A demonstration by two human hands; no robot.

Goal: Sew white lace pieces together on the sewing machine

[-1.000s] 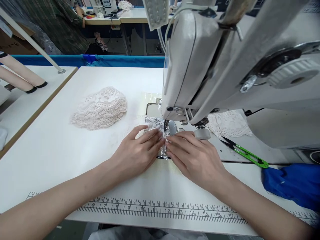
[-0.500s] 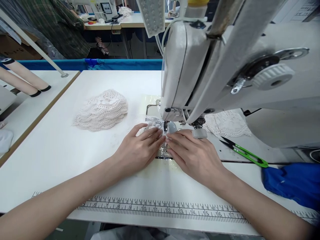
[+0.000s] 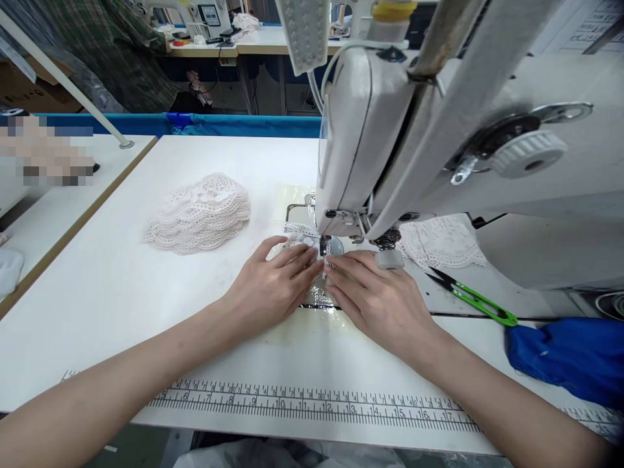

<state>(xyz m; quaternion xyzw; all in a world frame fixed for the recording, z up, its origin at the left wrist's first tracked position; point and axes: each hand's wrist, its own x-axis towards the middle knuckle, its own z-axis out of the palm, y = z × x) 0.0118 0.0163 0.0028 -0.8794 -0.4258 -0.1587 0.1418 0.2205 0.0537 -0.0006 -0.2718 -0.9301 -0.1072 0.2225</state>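
Note:
A small piece of white lace [image 3: 298,232] lies at the presser foot [image 3: 324,246] of a white sewing machine [image 3: 344,149]. From the left, my left hand [image 3: 273,283] presses on the lace, its fingers bent and close together at the fabric's near edge. My right hand [image 3: 385,292] has its fingertips pinched on the same edge, just right of the foot. Both sets of fingertips nearly meet in front of the needle area. Most of the lace is covered by my fingers, and the needle itself is hard to make out.
A stack of scalloped lace pieces [image 3: 199,214] lies to the left. More lace [image 3: 441,240] is under the machine arm, beside green-handled thread snips [image 3: 475,299] and blue cloth [image 3: 568,357]. A printed ruler [image 3: 312,409] runs along the front edge. Another person's plaid sleeve [image 3: 121,39] shows behind.
The view has shifted slightly. Both hands keep nearly the same place on the lace at the presser foot. At the far left, a patch of the picture is now blurred.

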